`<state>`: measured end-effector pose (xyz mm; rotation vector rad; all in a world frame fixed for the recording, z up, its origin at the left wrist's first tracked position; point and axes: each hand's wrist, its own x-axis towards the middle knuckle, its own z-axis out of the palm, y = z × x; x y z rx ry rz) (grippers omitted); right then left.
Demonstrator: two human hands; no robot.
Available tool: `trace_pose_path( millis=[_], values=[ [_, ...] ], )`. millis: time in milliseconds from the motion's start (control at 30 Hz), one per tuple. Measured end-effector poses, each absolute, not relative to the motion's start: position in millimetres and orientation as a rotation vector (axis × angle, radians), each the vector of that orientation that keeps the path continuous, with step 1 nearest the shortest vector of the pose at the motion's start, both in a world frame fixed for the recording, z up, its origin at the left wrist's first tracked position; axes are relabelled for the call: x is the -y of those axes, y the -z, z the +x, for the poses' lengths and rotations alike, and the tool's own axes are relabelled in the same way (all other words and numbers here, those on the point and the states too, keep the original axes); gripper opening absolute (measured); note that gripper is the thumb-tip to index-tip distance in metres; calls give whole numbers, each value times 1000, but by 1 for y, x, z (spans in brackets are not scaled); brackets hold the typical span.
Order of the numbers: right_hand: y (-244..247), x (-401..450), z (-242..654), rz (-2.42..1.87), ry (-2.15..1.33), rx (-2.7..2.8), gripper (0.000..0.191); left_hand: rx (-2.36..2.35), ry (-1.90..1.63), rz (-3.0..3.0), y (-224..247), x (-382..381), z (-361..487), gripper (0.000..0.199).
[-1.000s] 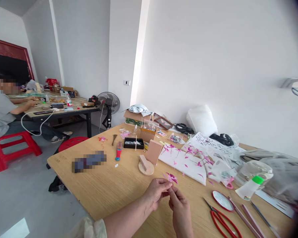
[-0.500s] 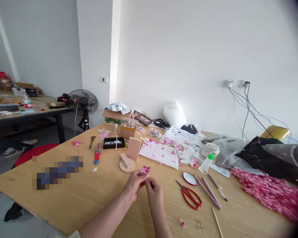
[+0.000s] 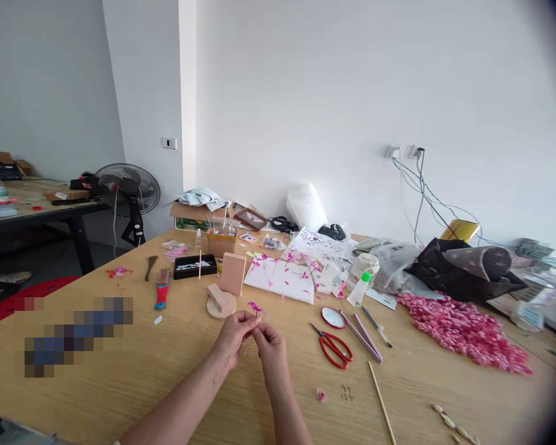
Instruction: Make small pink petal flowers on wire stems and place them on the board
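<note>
A small magenta flower [image 3: 256, 308] with thin petals rises from the left hand's [image 3: 234, 337] narrow fingertip grip, over the pale wooden surface [image 3: 167, 383]. Whether the right hand [image 3: 272, 349], just beside, grips its base, I cannot tell. A light pinch below the petals should avoid creasing them.

Left hand [image 3: 234, 335] and right hand [image 3: 272, 350] are bare. Left forearm [image 3: 180, 395] and right forearm [image 3: 288, 411] likewise uncovered. Pale sleeve edge [image 3: 117, 442] barely visible at left
</note>
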<state>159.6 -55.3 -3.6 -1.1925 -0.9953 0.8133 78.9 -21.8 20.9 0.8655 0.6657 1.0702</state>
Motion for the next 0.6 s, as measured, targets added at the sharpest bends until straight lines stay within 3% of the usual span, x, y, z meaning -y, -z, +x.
trace_pose_path(
  millis=[133,433,600],
  values=[
    [3,56,159,-1211,-700,1049,21,-623,-1095,852,-15,22,83,21],
    [3,59,160,-1114,-1064,838,27,-630,-1009,993,-25,25,73,17],
    [4,55,158,-1162,-827,989,23,-644,-1095,926,-20,20,78,16]
  ],
)
